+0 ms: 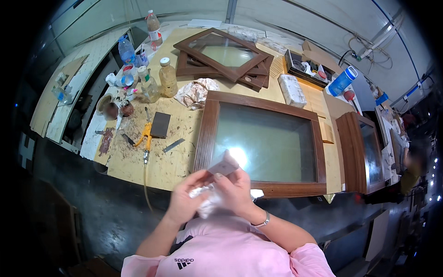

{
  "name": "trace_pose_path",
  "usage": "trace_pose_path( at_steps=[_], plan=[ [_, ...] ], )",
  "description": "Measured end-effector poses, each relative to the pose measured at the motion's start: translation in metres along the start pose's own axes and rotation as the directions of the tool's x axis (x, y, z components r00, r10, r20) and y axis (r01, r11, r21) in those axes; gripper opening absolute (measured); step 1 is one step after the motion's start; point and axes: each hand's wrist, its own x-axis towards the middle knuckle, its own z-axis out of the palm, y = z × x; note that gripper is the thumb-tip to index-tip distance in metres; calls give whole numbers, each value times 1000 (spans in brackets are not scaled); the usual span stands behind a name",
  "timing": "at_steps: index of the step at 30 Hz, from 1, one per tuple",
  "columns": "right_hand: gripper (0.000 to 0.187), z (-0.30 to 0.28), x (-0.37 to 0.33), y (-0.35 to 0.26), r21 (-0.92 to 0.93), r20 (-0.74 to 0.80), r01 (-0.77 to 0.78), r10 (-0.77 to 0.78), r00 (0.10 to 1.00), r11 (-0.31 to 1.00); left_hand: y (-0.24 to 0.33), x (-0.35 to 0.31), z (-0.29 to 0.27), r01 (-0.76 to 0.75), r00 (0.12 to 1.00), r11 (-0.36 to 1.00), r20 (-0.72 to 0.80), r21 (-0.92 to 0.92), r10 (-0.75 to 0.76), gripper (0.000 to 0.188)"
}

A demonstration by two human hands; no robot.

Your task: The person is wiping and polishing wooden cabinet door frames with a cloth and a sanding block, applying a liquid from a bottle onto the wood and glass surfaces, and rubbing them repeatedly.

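In front of my chest, both hands are close together over the near edge of a brown wooden-framed glass panel (265,138). Between the thumb and fingers of my right hand (236,191) is a thin, flat, grey rectangular piece (223,168), tilted upward; its exact kind is unclear. My left hand (185,197) is closed on a crumpled white cloth (208,203), with its fingertips near the grey piece's lower corner. Part of the cloth is hidden between the hands. A yellow air blow gun (146,136), a dark rectangular block (160,124) and a metal blade (174,145) lie to the left.
More brown frames (226,53) are stacked at the back. Glass jars (168,77), plastic bottles (125,50) and a stained crumpled cloth (197,92) stand or lie at left. A white wrapped block (292,91), blue bottle (343,81) and upright frames (357,152) are right. An air hose (146,184) hangs off the edge.
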Motion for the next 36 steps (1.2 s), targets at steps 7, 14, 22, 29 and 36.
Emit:
trace_pose_path(
  at_steps=[7,14,22,29,36],
  plan=[
    [22,-62,19,8,-161,-336,100,-150,930,982,26,38,-27,-364,922,703,132,611,363,34],
    [17,-66,10,9,-148,-437,34,-96,895,988,-23,200,-35,-454,889,254,452,854,67,43],
    [23,-60,14,8,-176,-419,35,-107,902,984,-52,259,-65,-368,929,623,245,691,277,36],
    [30,-61,17,16,-171,-384,76,-138,913,982,-29,-6,-74,-378,908,734,382,564,174,20],
    [27,-64,16,16,-175,-341,125,-179,923,977,6,19,-73,-148,955,809,-131,569,267,35]
  ],
)
